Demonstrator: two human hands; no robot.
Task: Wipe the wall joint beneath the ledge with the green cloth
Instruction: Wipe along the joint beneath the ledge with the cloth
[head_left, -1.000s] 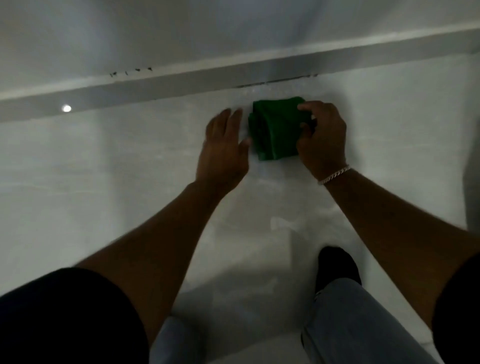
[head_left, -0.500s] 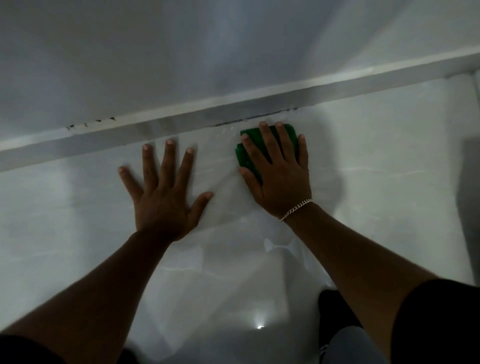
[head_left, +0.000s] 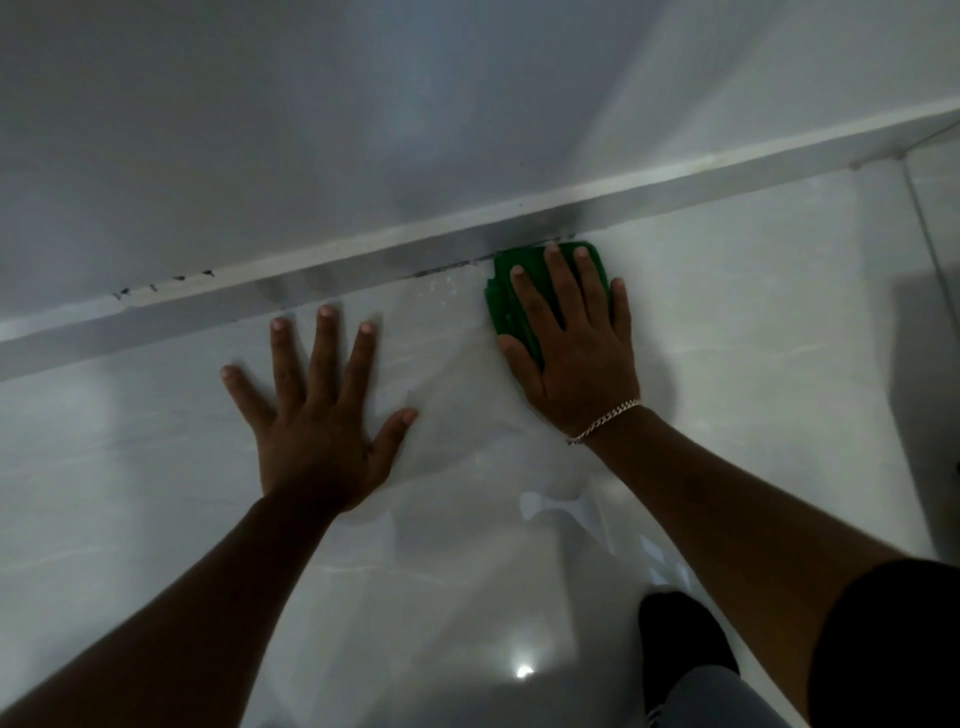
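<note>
A folded green cloth (head_left: 503, 299) is pressed flat against the pale tiled wall (head_left: 753, 322), its top edge touching the dark joint (head_left: 447, 267) under the white ledge (head_left: 322, 283). My right hand (head_left: 574, 338) lies spread over the cloth and covers most of it; a silver bracelet is on that wrist. To the left, my left hand (head_left: 317, 415) rests flat on the wall with its fingers apart and nothing in it. Water drops glisten on the wall between the two hands.
Dark specks mark the ledge edge (head_left: 161, 283) at the left. A vertical wall corner (head_left: 924, 228) runs down at the far right. Below are the glossy floor (head_left: 415, 649), my dark shoe (head_left: 680, 639) and a jeans leg (head_left: 717, 701).
My right hand went from gripping the cloth to lying flat on it and slid it up to the joint. My left hand moved away to the left and spread open on the wall.
</note>
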